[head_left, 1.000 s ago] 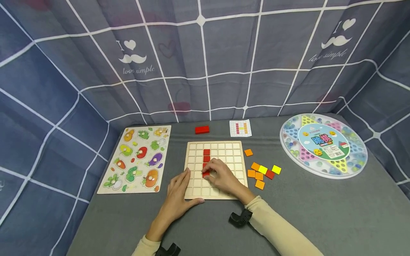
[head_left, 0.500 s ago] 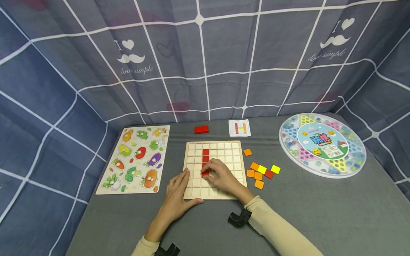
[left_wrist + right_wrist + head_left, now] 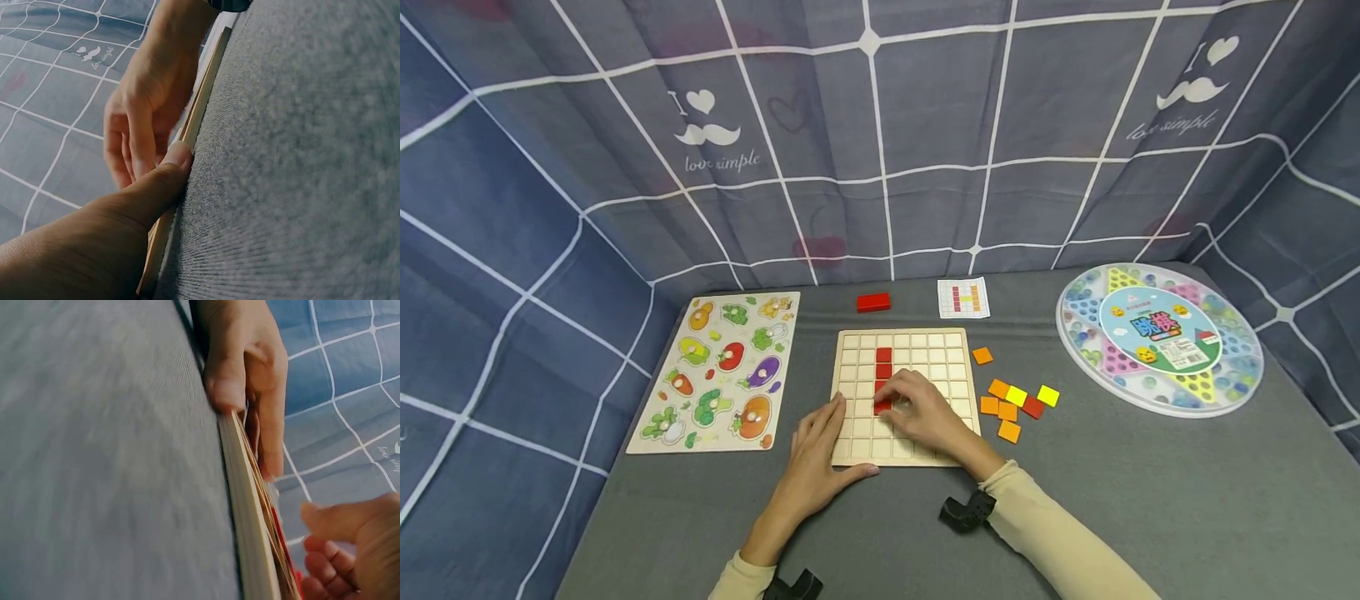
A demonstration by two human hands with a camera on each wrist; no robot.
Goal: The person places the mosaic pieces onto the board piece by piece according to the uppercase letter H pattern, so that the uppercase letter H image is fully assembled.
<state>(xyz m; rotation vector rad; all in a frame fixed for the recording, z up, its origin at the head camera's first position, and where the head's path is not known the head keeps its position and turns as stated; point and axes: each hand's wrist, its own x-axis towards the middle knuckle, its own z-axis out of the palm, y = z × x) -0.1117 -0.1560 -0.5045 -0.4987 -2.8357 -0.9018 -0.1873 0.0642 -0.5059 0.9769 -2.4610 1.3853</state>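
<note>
A square wooden grid board (image 3: 854, 442) lies on the table, with a column of several red tiles (image 3: 883, 356) set in its cells. My right hand (image 3: 921, 412) reaches over the board from the right. Its curled index finger and thumb are at the lowest red tile (image 3: 882, 408), which shows partly between them. In the right wrist view, the thumb (image 3: 340, 520) and fingers sit just beside the red on the board. My left hand (image 3: 812, 462) rests against the board's left side, fingers straight along the edge and thumb (image 3: 167, 172) at the front edge.
Loose orange (image 3: 1009, 432), yellow (image 3: 1048, 396) and red tiles (image 3: 1033, 407) lie right of the board. Behind it are a red block-like piece (image 3: 873, 302) and a small pattern card (image 3: 964, 300). A vegetable puzzle board (image 3: 711, 375) lies left, a round game box (image 3: 1157, 342) right.
The head view has shifted slightly. Both hands keep their places, the right at the lowest red tile and the left at the board's edge.
</note>
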